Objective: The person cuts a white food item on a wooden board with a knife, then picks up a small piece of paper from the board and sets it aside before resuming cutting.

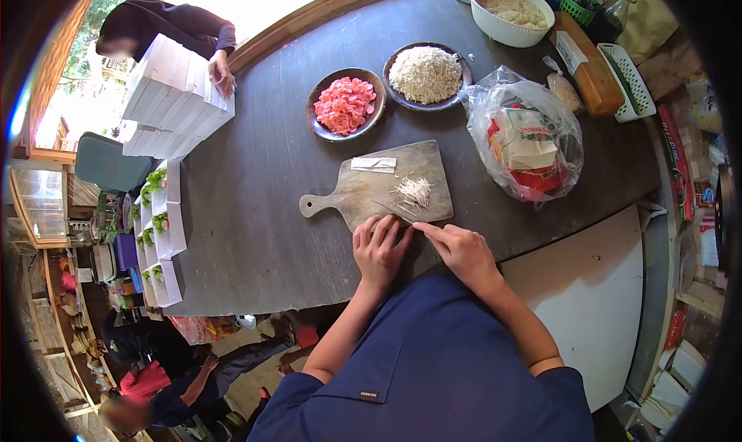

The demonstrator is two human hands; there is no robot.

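A wooden cutting board with a handle lies on the dark table in front of me. My right hand grips a knife, its blade pointing left over the board's near edge. Beside the blade, my left hand rests on that edge with its fingers curled; whatever lies under them is hidden. Just beyond the knife sits a small heap of thin pale shreds. A flat white piece, split lengthwise, lies near the board's far edge.
Beyond the board stand a bowl of pink slices and a bowl of pale shreds. To the right lies a plastic bag of packets. A co-worker's hand touches stacked white boxes; open boxes with greens line the left edge.
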